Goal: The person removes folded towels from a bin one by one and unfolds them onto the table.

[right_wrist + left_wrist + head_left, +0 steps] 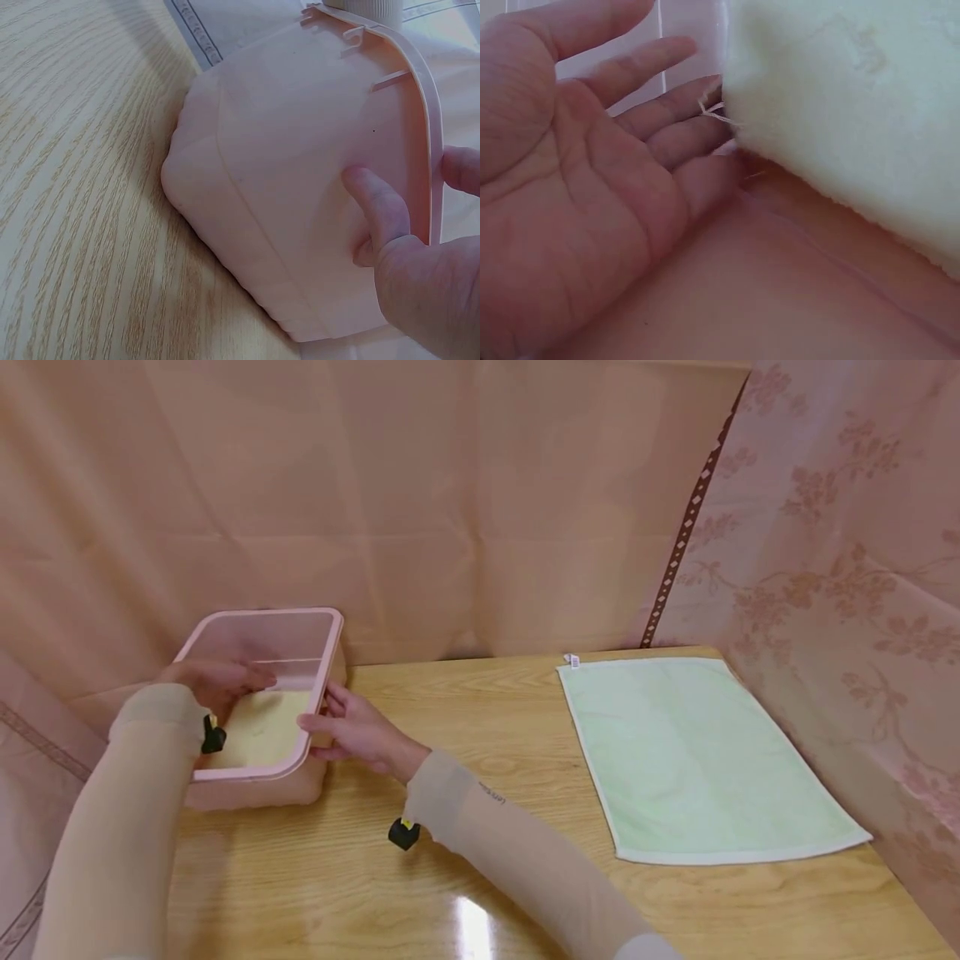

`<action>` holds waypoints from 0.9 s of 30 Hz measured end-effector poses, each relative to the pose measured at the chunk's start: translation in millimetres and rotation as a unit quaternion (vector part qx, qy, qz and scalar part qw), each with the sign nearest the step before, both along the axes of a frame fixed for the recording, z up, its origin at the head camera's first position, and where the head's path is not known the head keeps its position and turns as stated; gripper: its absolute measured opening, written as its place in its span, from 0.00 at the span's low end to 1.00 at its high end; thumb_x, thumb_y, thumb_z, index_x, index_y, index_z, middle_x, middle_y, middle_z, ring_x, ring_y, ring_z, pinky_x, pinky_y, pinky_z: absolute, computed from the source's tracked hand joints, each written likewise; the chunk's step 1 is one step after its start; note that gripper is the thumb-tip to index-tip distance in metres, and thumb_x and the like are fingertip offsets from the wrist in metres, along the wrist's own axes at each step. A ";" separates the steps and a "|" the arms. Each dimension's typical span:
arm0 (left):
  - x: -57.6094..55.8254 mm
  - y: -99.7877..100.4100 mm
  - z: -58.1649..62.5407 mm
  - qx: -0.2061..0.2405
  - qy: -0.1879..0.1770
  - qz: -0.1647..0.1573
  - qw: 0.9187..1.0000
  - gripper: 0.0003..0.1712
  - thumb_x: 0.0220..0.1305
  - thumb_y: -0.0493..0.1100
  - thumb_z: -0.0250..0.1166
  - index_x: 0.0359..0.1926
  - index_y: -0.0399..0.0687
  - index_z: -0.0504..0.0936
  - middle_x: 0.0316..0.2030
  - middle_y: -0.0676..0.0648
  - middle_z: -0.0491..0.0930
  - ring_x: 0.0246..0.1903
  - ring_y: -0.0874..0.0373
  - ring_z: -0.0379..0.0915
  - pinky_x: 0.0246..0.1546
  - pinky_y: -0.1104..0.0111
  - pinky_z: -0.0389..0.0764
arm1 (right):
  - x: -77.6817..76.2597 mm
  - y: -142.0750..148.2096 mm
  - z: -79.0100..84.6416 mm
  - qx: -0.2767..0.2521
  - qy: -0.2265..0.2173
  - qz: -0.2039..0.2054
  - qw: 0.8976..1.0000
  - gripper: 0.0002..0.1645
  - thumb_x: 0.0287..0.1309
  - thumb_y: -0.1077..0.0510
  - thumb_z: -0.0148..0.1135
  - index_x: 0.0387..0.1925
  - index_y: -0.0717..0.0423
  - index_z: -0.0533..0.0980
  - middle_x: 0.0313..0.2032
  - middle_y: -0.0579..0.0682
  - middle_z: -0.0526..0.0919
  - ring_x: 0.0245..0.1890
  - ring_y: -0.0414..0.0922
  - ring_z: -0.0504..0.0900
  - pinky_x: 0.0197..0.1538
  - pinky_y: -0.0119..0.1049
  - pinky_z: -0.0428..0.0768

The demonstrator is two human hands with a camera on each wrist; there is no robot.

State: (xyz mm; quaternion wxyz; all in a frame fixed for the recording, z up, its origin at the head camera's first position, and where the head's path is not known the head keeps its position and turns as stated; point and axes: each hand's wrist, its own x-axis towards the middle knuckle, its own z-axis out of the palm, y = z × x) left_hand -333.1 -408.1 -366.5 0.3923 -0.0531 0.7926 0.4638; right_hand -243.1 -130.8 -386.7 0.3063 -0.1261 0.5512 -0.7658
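A pink plastic bin stands at the table's left side, with a folded pale yellow cloth lying inside. My left hand reaches into the bin beside the cloth. In the left wrist view its palm shows and the loosely extended fingers meet the edge of the fluffy cloth, some fingertips hidden behind it. My right hand holds the bin's right side, thumb at the rim. Seen from the right wrist, fingers press the outer wall below the rim.
A light green towel lies spread flat on the right of the wooden table, a small white tag at its far corner. Pink curtains hang behind the table and along both sides.
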 end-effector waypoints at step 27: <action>-1.9 2.4 3.9 -0.037 -0.044 -0.120 0.991 0.39 0.71 0.38 0.59 0.74 0.25 0.51 0.47 0.45 0.81 0.39 0.55 0.79 0.41 0.64 0.84 | -1.6 -0.4 -1.5 -0.004 -0.009 0.004 1.000 0.39 0.69 0.64 0.62 0.76 0.40 0.62 0.67 0.42 0.74 0.54 0.47 0.82 0.55 0.57 0.80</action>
